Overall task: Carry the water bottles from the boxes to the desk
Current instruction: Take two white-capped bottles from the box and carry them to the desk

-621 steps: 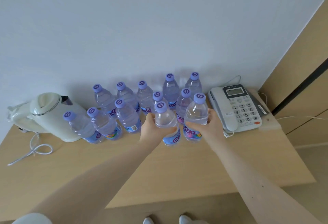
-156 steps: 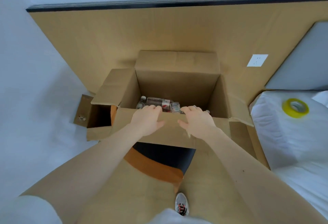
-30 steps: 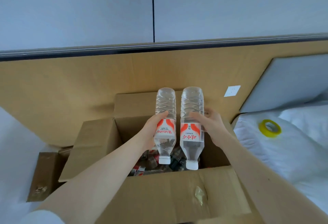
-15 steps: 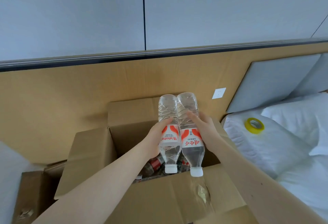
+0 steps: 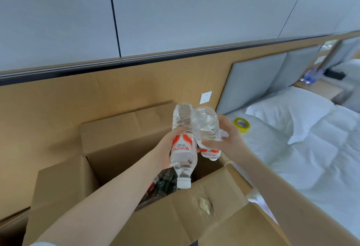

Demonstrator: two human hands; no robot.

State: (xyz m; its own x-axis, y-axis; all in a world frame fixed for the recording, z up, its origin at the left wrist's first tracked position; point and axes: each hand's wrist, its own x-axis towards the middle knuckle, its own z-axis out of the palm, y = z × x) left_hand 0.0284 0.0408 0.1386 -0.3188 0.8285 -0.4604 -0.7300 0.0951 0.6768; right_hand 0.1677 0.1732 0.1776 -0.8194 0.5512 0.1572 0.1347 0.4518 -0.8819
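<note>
My left hand [image 5: 165, 152] grips the left bottle [image 5: 183, 148] cap-down, my right hand [image 5: 231, 144] the right bottle [image 5: 207, 127], touching above the box [image 5: 175, 216]; a knock between them could slip one loose.

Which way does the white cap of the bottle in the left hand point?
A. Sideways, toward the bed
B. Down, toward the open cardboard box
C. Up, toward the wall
B: the left hand grips the bottle upside down, so its white cap is the lowest part, just above the open cardboard box.
</note>
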